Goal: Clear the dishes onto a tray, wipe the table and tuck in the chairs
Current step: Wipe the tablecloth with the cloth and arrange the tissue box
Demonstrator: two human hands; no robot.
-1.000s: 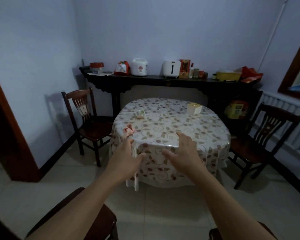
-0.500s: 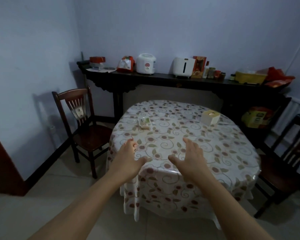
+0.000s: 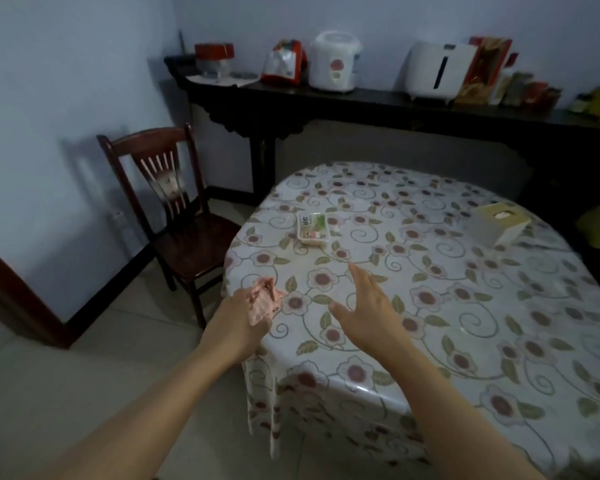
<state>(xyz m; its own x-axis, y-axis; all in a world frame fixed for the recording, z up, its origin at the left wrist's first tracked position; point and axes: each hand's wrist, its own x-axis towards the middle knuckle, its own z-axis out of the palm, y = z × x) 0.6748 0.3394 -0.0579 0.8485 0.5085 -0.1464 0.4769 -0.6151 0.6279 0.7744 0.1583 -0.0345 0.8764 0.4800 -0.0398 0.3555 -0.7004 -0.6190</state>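
From the head view, a round table (image 3: 465, 306) fills the right half of the frame, covered with a glossy flowered tablecloth (image 3: 430, 341) that hangs over the near edge toward a pale tiled floor (image 3: 84, 393). The left hand (image 3: 238, 325) reaches to the table's left rim and grasps a crumpled pink cloth (image 3: 264, 299), which lies on the tablecloth at that edge. The right hand (image 3: 366, 313) hovers just beside it over the cloth-covered top, fingers straight and spread, holding nothing; whether it touches the surface cannot be told.

Farther in on the table sits a small flat packet (image 3: 312, 228) with green print, and near the far right edge a pale box (image 3: 501, 223). The two are well apart.

A dark wooden chair (image 3: 181, 216) stands to the left of the table, apart from it, its back near the bluish wall (image 3: 49, 116). Along the far wall runs a long dark sideboard (image 3: 361, 105). On it stand a white rice cooker (image 3: 335, 64), a white appliance (image 3: 437, 69) with a dark slot, a red-lidded jar (image 3: 213, 58), a red and silver bag (image 3: 284, 62), and a blurred cluster of boxes and bottles toward the right. A dark door frame (image 3: 11, 289) edges the lower left.
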